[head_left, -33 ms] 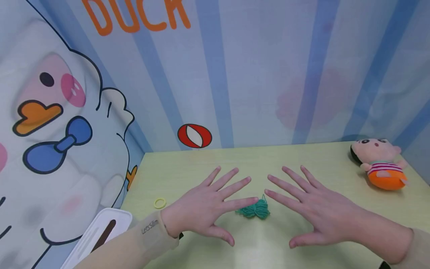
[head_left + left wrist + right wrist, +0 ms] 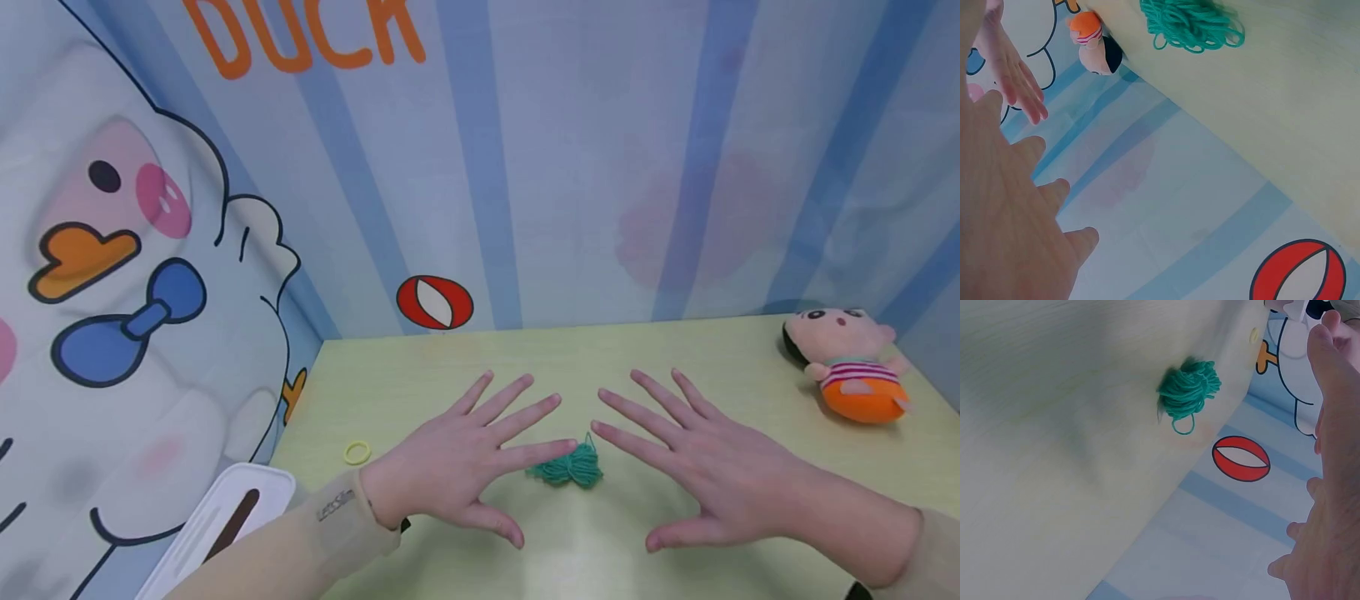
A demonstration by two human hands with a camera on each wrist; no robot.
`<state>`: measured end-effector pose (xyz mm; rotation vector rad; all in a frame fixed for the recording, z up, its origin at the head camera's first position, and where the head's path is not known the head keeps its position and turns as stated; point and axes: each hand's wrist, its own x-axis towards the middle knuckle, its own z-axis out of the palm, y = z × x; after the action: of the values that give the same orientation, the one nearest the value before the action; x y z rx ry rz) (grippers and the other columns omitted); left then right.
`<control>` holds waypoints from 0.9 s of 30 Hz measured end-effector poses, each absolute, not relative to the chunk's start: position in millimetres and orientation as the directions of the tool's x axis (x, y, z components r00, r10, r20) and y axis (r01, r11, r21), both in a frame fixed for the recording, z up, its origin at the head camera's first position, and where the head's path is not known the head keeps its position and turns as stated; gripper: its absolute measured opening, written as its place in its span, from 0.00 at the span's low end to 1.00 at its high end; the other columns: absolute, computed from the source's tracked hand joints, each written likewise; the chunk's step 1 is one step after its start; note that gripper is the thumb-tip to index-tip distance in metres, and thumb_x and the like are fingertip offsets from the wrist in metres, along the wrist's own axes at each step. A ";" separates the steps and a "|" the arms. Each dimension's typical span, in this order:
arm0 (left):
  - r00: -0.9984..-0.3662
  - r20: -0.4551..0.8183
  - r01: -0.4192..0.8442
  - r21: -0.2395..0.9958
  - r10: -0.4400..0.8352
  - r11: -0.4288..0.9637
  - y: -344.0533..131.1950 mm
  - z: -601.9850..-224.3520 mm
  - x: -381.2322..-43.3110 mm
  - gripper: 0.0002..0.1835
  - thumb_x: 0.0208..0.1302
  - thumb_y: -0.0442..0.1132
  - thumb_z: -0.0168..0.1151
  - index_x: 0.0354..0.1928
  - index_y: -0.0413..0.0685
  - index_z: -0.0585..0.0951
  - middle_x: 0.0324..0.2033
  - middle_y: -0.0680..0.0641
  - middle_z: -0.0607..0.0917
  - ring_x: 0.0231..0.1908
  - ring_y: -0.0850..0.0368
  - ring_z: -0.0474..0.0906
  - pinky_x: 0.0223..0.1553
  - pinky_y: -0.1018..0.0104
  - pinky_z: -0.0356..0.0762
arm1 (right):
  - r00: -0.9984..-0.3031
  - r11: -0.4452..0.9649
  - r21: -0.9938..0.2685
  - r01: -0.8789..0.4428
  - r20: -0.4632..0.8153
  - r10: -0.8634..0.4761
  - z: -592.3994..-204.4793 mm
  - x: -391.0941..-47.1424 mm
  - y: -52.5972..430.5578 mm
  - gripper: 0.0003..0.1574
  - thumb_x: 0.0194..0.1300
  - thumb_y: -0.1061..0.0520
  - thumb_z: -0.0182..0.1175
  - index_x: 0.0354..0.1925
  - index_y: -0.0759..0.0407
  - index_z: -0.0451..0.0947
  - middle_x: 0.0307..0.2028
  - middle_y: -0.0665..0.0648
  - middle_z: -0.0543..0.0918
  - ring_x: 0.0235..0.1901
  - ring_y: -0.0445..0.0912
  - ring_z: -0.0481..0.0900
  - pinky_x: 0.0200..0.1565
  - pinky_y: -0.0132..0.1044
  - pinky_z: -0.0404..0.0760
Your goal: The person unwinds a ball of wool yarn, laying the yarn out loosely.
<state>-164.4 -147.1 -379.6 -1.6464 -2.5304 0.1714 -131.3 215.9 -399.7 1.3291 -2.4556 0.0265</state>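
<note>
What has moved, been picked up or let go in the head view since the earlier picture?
Nothing visibly. The left hand and right hand stay spread, holding nothing; the green yarn, yellow ring and doll stay where they were.

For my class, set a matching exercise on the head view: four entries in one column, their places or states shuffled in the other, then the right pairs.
Column one
1. Bundle of green yarn
2. Small round yellow ring
3. Soft doll with striped top and orange bottom
4. Bare left hand and bare right hand

Column two
A. Fingers spread, holding nothing
B. At the right back corner of the pale yellow table
C. Mid-table
D. Near the table's left edge

Pairs: 1-C, 2-D, 3-B, 4-A
</note>
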 end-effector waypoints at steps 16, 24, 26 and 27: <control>-0.516 -0.060 0.856 -0.056 0.854 0.513 -137.3 -385.0 -175.3 0.58 0.69 0.84 0.53 0.91 0.70 0.45 0.90 0.49 0.55 0.89 0.42 0.49 0.87 0.37 0.54 | -0.678 0.668 -0.141 -0.731 0.267 -0.685 -416.8 -141.7 203.5 0.61 0.69 0.24 0.69 0.87 0.45 0.59 0.85 0.55 0.65 0.82 0.65 0.66 0.80 0.69 0.65; -0.690 -0.062 0.692 0.237 0.721 0.682 -114.7 -438.8 -202.8 0.43 0.82 0.69 0.54 0.87 0.55 0.62 0.78 0.50 0.78 0.76 0.52 0.77 0.78 0.53 0.76 | -0.814 0.721 -0.384 -0.578 0.200 -0.546 -470.2 -159.4 162.4 0.39 0.67 0.41 0.79 0.70 0.51 0.80 0.67 0.58 0.83 0.61 0.57 0.87 0.59 0.56 0.89; -0.725 -0.067 0.636 0.316 0.686 0.704 -110.7 -451.9 -206.0 0.38 0.84 0.66 0.53 0.85 0.55 0.66 0.74 0.50 0.82 0.72 0.53 0.82 0.74 0.53 0.79 | -0.826 0.734 -0.381 -0.562 0.203 -0.527 -481.0 -162.3 153.3 0.38 0.65 0.45 0.81 0.69 0.50 0.81 0.63 0.56 0.85 0.58 0.54 0.88 0.57 0.54 0.90; -0.738 -0.071 0.609 0.357 0.671 0.708 -109.0 -457.6 -207.1 0.37 0.85 0.64 0.53 0.84 0.55 0.68 0.72 0.51 0.84 0.70 0.54 0.83 0.73 0.54 0.81 | -0.829 0.739 -0.378 -0.558 0.208 -0.520 -485.4 -163.7 149.3 0.37 0.64 0.46 0.81 0.68 0.50 0.81 0.61 0.54 0.86 0.56 0.52 0.89 0.57 0.53 0.90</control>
<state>-207.1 -109.0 -457.6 -1.1678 -3.0822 -0.5265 -163.7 149.3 -485.4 0.8839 -2.8461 0.6629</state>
